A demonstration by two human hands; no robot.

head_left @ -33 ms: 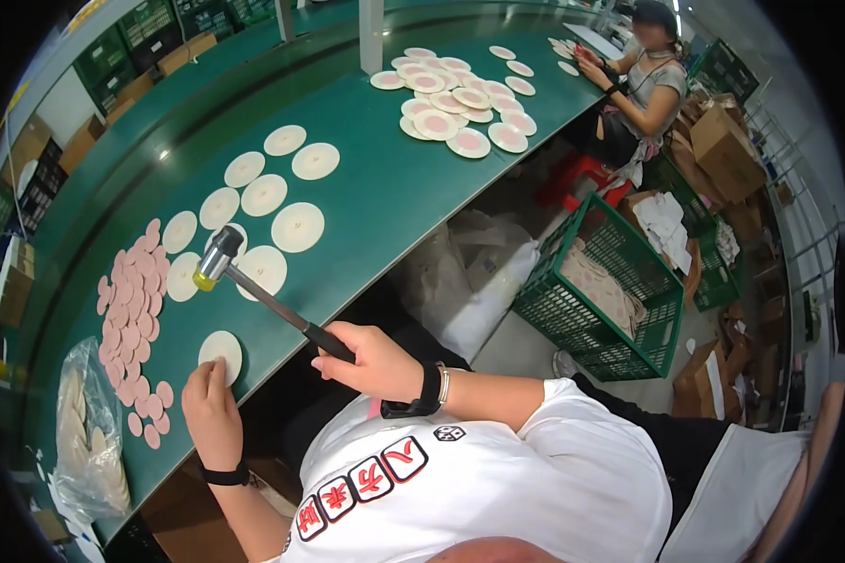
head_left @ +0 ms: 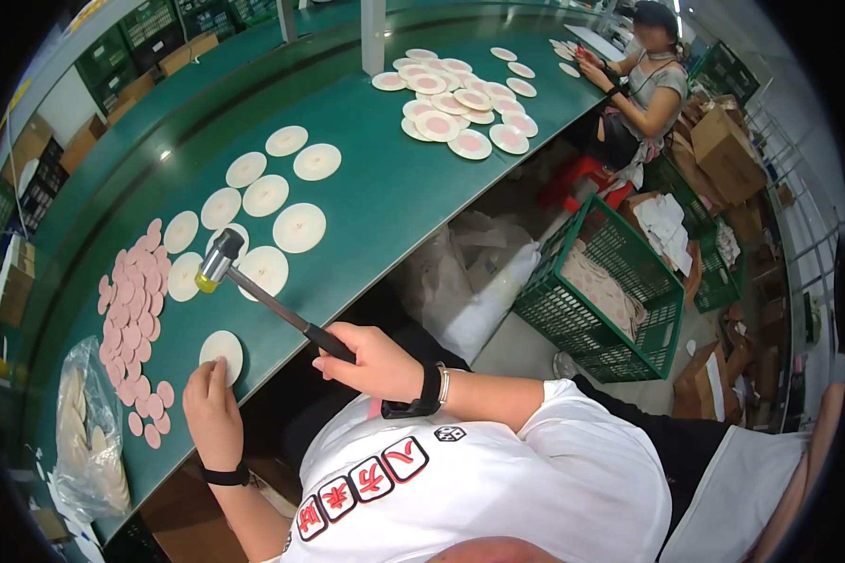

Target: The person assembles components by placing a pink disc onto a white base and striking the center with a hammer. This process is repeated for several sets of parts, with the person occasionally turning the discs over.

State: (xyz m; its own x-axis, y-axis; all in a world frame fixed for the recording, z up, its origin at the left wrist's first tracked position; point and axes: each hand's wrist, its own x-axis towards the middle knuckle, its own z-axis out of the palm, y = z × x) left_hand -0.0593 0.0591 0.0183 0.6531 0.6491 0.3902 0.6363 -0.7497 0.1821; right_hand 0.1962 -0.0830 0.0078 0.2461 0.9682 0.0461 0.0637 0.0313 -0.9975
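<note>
My right hand [head_left: 374, 362] is wrapped around the black grip of a mallet [head_left: 270, 302]. The mallet's metal head, with a dark face and a yellow face, hangs over the cream discs. At the near edge of the green table [head_left: 366, 220], my left hand [head_left: 214, 413] has its thumb and fingers on the lower rim of a plain cream disc [head_left: 222, 355]. Beyond the mallet lie several cream discs [head_left: 299, 228], each with a small mark in its middle. Smaller pink discs [head_left: 133, 300] are heaped to the left.
Cream discs with pink centres [head_left: 438, 126] are piled farther along the table, by a metal post [head_left: 373, 38]. A person [head_left: 643, 94] sits at the far right. A green crate [head_left: 662, 352] stands on the floor. A clear bag [head_left: 89, 441] lies at the table's left end.
</note>
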